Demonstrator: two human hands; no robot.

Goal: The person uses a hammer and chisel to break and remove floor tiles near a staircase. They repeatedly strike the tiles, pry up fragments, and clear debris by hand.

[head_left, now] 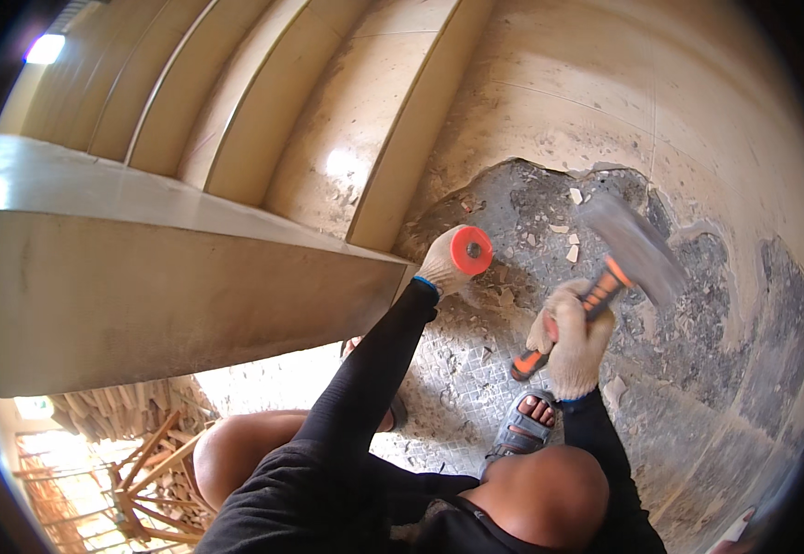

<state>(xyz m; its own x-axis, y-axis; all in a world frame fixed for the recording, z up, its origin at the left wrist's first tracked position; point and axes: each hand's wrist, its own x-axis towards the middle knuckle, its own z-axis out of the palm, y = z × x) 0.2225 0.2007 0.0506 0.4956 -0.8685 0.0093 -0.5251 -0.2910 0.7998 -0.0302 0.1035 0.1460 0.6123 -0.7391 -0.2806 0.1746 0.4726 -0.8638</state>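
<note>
Head view. Left hand (443, 258), gloved: clenched on what appears a red-guarded chisel (472, 250), shaft hidden, near the corner of the lowest step (413, 138). Right hand (577, 346), gloved: grasping a hammer (635, 251) over the broken floor patch (536, 208). Risk: a glancing blow could hit the left hand; a slack grip could drop the hammer onto the sandalled foot (525, 425).

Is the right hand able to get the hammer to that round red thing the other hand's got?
Probably yes. The right hand grips the hammer, and the round red thing in the left hand sits nearby. I see nothing in the way, just open space above the broken floor.
</note>
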